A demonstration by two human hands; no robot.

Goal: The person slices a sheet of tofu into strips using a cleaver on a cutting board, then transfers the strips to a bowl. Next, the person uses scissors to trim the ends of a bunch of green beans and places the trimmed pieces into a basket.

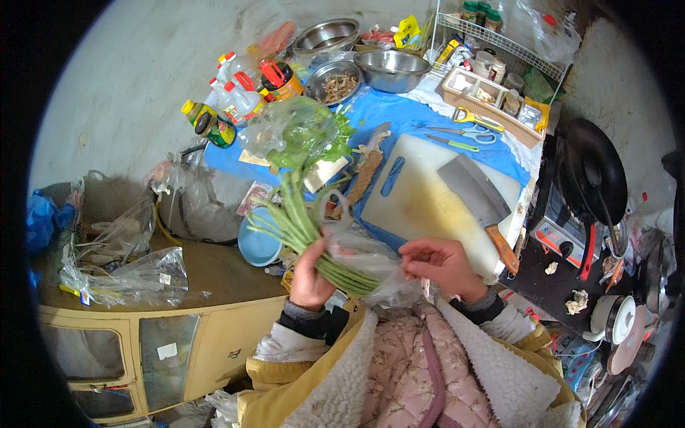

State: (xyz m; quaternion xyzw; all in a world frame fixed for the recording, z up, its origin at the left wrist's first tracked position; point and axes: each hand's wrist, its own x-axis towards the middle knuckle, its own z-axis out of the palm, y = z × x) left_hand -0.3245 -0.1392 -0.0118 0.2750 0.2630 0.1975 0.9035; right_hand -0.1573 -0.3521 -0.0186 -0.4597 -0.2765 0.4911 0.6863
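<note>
My left hand [311, 278] grips a bunch of long green beans [291, 219], its thumb lying across the stalks. A thin clear plastic bag [361, 246] hangs around the lower right part of the bunch. My right hand [441, 267] has its fingers curled at the bag's right side and pinches the plastic. Beyond the hands lies a white cutting board [415, 195] with a yellowish stain. A cleaver [476, 187] with a wooden handle rests on the board's right part, the handle past its near edge.
Scissors [471, 132], a yellow peeler [476, 119] and a green-handled knife [455, 143] lie behind the board. Bagged leafy greens [307, 134] and bottles [243, 99] stand at the back left. A light blue basin [260, 238] sits left of the beans. A black wok [594, 166] is at the right.
</note>
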